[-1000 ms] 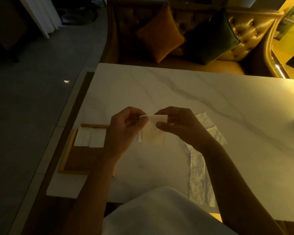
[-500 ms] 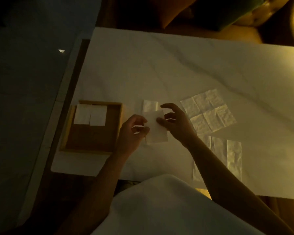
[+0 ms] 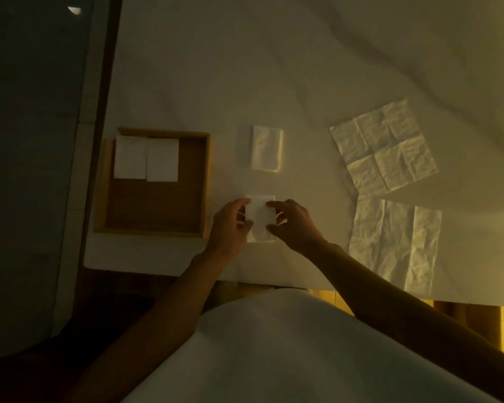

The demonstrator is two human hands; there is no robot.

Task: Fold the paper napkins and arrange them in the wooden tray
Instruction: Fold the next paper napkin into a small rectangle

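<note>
While both hands meet at the centre of the frame, a folded napkin [image 3: 260,218] lies between them on the white table [image 3: 245,68]. The left hand [image 3: 230,225] pinches the napkin's left edge with thumb and fingers; the right hand [image 3: 294,225] has its fingertips [image 3: 271,203] and thumb closed on the right edge. Whether the napkin rests flat on the table or is lifted slightly, I cannot tell.

Left of the hands sits the wooden tray [image 3: 207,181], near the table's left edge. Two folded napkins [image 3: 146,158] lie side by side, touching, in its upper left corner; the rest of the tray floor is bare.

Above the hands, apart from them, another folded napkin [image 3: 266,152] lies on the table. At the right, an unfolded napkin [image 3: 384,146] lies tilted, and just below it a second creased one [image 3: 396,245] reaches toward the near table edge.
</note>
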